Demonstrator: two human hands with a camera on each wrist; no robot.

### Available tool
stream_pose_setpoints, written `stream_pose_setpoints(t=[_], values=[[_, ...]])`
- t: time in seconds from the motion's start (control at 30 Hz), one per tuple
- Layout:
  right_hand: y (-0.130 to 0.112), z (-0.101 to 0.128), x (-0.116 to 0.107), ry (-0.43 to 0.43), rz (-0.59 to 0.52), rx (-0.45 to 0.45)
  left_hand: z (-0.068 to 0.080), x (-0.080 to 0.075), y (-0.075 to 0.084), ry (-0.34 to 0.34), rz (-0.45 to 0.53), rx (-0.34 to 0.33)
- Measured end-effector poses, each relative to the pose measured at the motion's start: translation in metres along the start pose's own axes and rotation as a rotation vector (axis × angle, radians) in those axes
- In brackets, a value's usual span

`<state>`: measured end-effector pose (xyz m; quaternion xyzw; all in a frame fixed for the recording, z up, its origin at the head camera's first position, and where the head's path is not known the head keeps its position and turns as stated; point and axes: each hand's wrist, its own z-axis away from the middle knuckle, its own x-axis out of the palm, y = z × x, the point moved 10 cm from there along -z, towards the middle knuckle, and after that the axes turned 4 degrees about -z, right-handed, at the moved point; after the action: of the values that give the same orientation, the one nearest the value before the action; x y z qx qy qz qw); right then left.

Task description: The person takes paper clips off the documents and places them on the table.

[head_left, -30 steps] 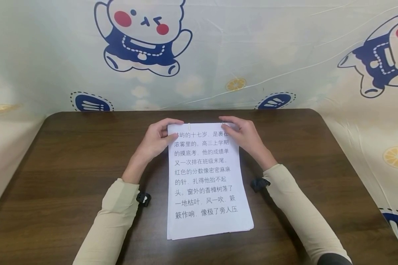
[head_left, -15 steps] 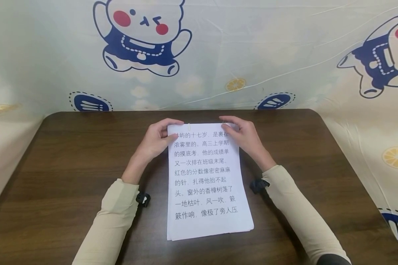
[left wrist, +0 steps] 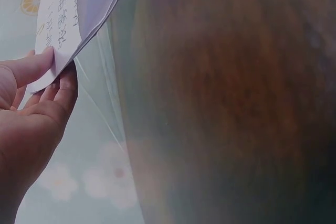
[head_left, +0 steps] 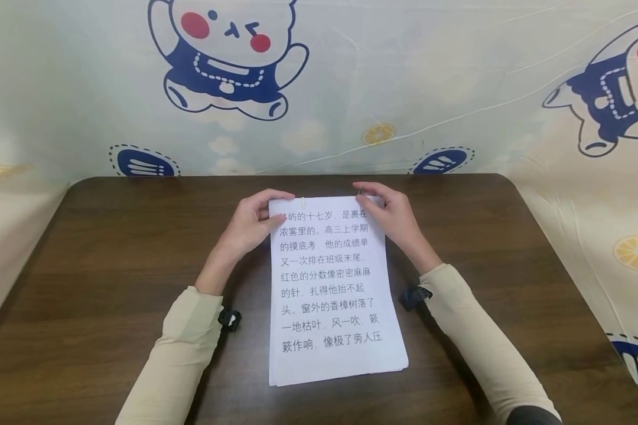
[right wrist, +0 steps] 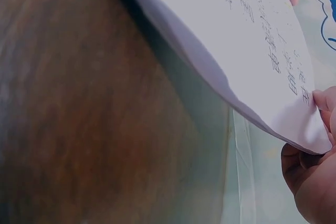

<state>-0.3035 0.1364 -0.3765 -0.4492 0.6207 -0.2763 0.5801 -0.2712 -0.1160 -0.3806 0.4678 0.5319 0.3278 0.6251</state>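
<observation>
A stack of printed paper sheets lies lengthwise before me, its top end raised off the table. My left hand grips the top left corner, thumb on the printed face and fingers behind, as the left wrist view shows with the sheets. A pale paper clip sits on the top edge near that hand. At the top right corner, my right hand pinches a small thin paper clip between thumb and index finger. Its other fingers curl beneath the sheets in the right wrist view.
The dark wooden table extends on both sides of the paper. Behind it hangs a pale cloth printed with cartoon figures and orange slices. Each wrist carries a small black camera, such as the left one.
The right thumb and index finger have moved slightly up with the small clip, away from the paper's top edge. The left hand and the stack have stayed almost still.
</observation>
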Motion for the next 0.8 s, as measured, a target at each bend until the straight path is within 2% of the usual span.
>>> stream_pose_setpoints(t=[0.53,0.8], values=[[0.0,-0.007,-0.01,0.081,-0.076,-0.009,0.0,0.001,0.001,-0.002,-0.008,0.009],[0.001,-0.008,-0.02,0.107,-0.077,-0.024,0.002,0.001,0.001,-0.008,-0.009,0.005]])
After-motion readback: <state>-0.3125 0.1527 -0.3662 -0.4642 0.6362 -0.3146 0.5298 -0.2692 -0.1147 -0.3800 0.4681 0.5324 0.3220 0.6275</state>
